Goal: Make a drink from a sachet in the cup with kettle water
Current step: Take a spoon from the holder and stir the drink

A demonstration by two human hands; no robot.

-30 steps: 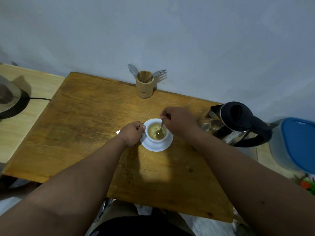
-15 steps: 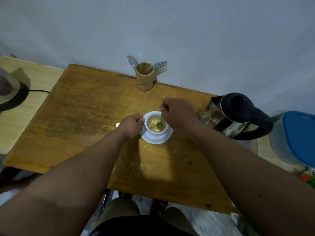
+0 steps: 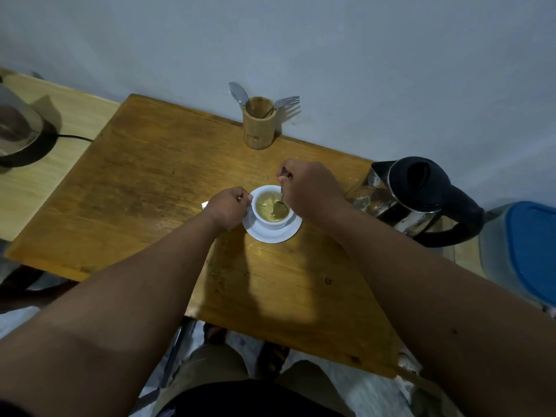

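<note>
A bamboo holder [image 3: 259, 124] stands at the far edge of the wooden table [image 3: 144, 188], against the wall, with a spare spoon [image 3: 238, 94] and a fork [image 3: 286, 101] leaning out of it. Left of the table, a steel appliance [image 3: 16, 127] with a black cord [image 3: 75, 137] sits on a paler counter [image 3: 39, 188]. Right of the table stands a tub with a blue lid [image 3: 532, 251].

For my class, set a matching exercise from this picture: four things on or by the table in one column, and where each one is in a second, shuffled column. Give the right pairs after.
Things
1. cup
2. kettle
3. bamboo holder
4. teaspoon

Places
A. at the table's far edge, by the wall
B. on the white saucer
C. at the table's right edge
D. bowl dipped in the drink, held by the right hand

Pairs: 1-B, 2-C, 3-A, 4-D
</note>
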